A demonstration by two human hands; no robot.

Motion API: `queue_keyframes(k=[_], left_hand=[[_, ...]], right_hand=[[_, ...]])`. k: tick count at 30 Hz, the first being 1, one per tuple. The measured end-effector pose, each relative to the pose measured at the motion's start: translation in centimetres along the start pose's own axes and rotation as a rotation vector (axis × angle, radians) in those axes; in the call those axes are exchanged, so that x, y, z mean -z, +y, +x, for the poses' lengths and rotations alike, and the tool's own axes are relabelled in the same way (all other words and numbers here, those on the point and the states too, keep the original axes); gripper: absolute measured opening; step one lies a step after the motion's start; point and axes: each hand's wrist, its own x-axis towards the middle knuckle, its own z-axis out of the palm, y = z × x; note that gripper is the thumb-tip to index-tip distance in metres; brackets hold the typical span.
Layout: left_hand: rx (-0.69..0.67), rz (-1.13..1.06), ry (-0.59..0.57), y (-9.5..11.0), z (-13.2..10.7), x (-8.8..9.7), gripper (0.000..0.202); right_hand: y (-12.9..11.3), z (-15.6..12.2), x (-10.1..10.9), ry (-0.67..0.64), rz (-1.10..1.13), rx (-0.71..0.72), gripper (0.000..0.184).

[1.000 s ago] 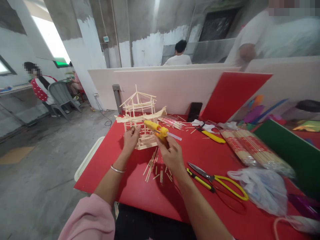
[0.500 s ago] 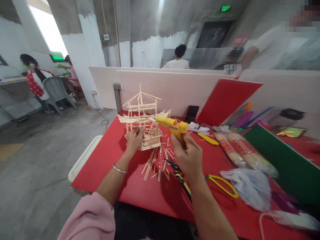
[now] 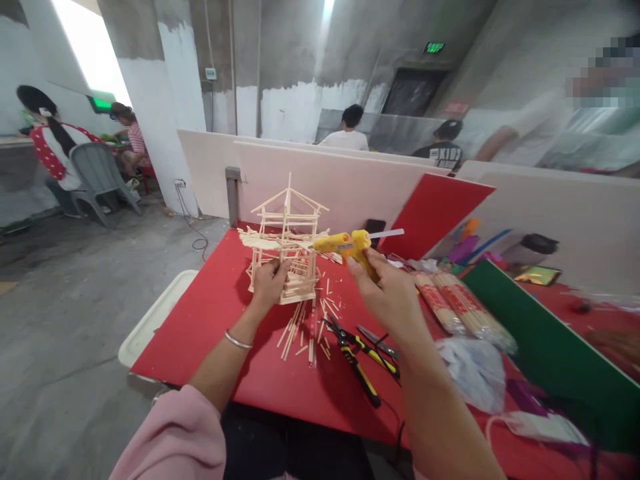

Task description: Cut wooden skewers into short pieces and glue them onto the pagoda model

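Observation:
A small house model (image 3: 285, 243) built of thin wooden sticks stands on the red table (image 3: 225, 347). My left hand (image 3: 269, 283) grips its lower front part, fingers closed on the sticks. In my right hand (image 3: 387, 293) is a yellow glue gun (image 3: 345, 245), held with its nozzle pointing left at the model's middle level. A clear glue stick juts out of the gun's back end. Loose cut sticks (image 3: 305, 327) lie scattered on the table in front of the model.
Black-and-yellow pliers (image 3: 357, 357) lie by my right wrist. Bundles of sticks in plastic (image 3: 463, 307), a crumpled bag (image 3: 473, 373) and a green board (image 3: 545, 333) fill the right side. A red board (image 3: 433, 210) leans on the white partition (image 3: 325, 173). Other people sit and stand beyond.
My right hand has carried the glue gun from low in front of the model up and to the right, nozzle now at its middle level. The view has swung left.

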Motion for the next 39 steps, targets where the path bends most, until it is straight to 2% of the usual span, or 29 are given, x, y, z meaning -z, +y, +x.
queue_keyframes(k=[5,13,21,24,27,29,36,39], left_hand=[[0.008,0.011,-0.007,0.0,-0.2,0.2,0.041],[-0.009,0.032,0.021,0.0,-0.4,0.3,0.042],[-0.005,0.039,-0.003,0.3,-0.5,0.1,0.041],[0.01,0.029,0.001,0.3,-0.5,0.2,0.04],[0.017,0.031,0.008,0.3,-0.5,0.1,0.04],[0.023,0.025,0.01,0.2,-0.5,0.0,0.04],[0.019,0.043,0.015,0.1,-0.6,-0.1,0.042],[0.011,0.046,0.009,0.1,-0.7,0.0,0.041]], right_hand=[[0.4,0.9,-1.6,-0.051,0.061,0.012,0.051],[0.0,-0.5,0.8,-0.024,0.053,-0.007,0.057],[0.2,0.5,-0.8,-0.084,-0.002,0.048,0.053],[0.1,0.6,-0.4,-0.071,-0.086,0.095,0.052],[0.2,0.8,0.7,0.0,-0.184,0.086,0.052],[0.4,1.1,1.0,0.003,-0.184,0.073,0.053],[1.1,2.1,-0.7,-0.043,-0.119,0.039,0.051],[1.0,1.5,-0.3,-0.052,-0.134,0.036,0.052]])
